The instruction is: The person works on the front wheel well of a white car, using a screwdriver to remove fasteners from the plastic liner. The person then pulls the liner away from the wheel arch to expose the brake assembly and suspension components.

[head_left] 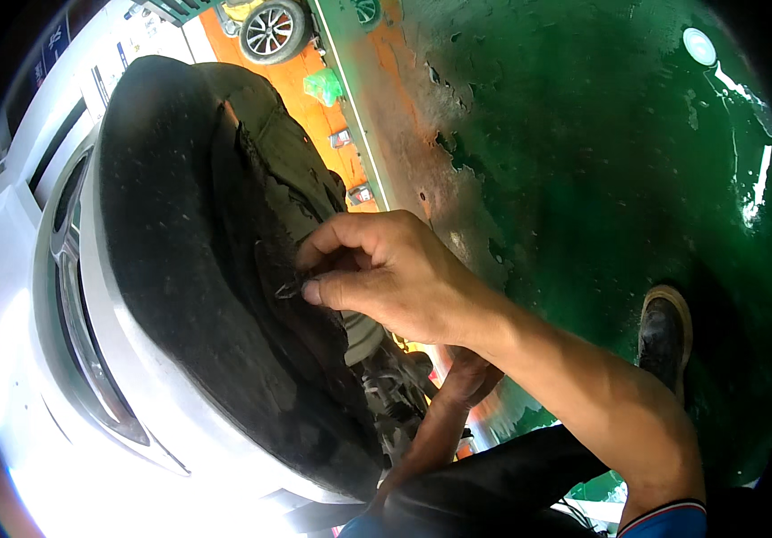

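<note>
My right hand (386, 264) is raised to the underside of a car's black lower bumper trim (166, 215). Its thumb and forefinger are pinched round a small dark piece (289, 290), too small to name for certain. Whether that piece is still joined to the trim I cannot tell. Below and behind the right forearm is my left hand (471, 375), close to dark parts under the car. The right wrist covers much of it, and its fingers are hidden.
The car's white bumper (135, 332) with a bright trim strip curves along the left. A grey-green underbody panel (269, 117) lies behind the black trim. A wheel (274, 31) and a green bag (323, 86) rest on the orange floor; worn green floor (574, 179) spreads rightward. My shoe (664, 336) stands there.
</note>
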Demonstrator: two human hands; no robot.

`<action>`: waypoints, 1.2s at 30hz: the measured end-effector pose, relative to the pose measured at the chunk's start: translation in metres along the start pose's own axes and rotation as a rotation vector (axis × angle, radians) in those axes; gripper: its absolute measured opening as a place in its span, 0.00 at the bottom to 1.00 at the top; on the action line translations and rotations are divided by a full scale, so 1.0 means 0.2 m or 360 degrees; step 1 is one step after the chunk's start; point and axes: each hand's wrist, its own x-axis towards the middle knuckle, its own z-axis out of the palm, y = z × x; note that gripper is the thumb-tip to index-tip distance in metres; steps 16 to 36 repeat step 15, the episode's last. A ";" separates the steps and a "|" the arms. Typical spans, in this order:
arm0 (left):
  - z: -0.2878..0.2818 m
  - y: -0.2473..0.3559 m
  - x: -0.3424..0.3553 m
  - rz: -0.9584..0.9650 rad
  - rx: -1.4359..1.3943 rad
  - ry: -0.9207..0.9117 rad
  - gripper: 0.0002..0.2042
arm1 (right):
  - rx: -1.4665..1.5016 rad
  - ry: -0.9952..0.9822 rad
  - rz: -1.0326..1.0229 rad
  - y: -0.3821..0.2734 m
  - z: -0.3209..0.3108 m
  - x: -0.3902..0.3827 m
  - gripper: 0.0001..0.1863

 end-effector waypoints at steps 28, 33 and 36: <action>-0.19 -0.12 0.01 0.0148 -0.0097 -0.0214 0.31 | 0.0287 -0.0107 0.0233 0.01 0.00 0.01 0.11; -0.19 -0.12 0.01 0.0148 -0.0097 -0.0214 0.31 | 0.0287 -0.0107 0.0233 0.01 0.00 0.01 0.11; -0.19 -0.12 0.01 0.0148 -0.0097 -0.0214 0.31 | 0.0287 -0.0107 0.0233 0.01 0.00 0.01 0.11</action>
